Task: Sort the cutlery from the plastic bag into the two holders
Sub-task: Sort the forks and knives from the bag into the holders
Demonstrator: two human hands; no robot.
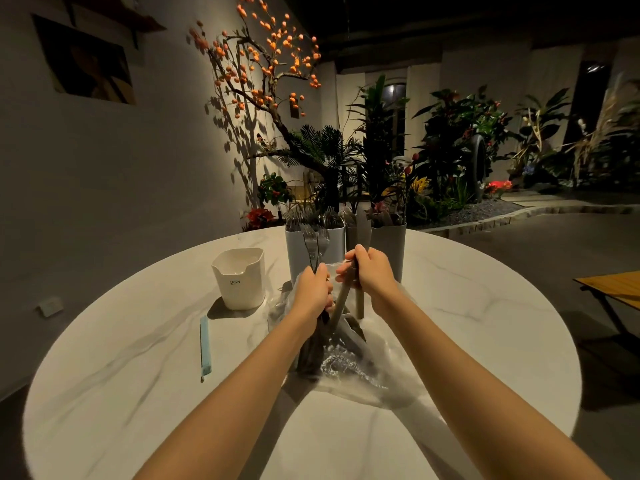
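A clear plastic bag [363, 372] lies crumpled on the round marble table [138, 393] with dark cutlery still inside. My left hand [313, 289] grips a bunch of forks [314, 242], tines up, just in front of the left white holder [332, 237], which is full of forks. My right hand [369, 268] grips knives [362, 230], one blade pointing up before the right holder [393, 244], handles hanging below my fist. The right holder contains knives.
A smaller white container [239, 278] stands to the left of the bag. A light blue strip [205, 348] lies on the table further left. Plants and a tree with orange fruit fill the background; a wooden bench [613, 285] sits at the right.
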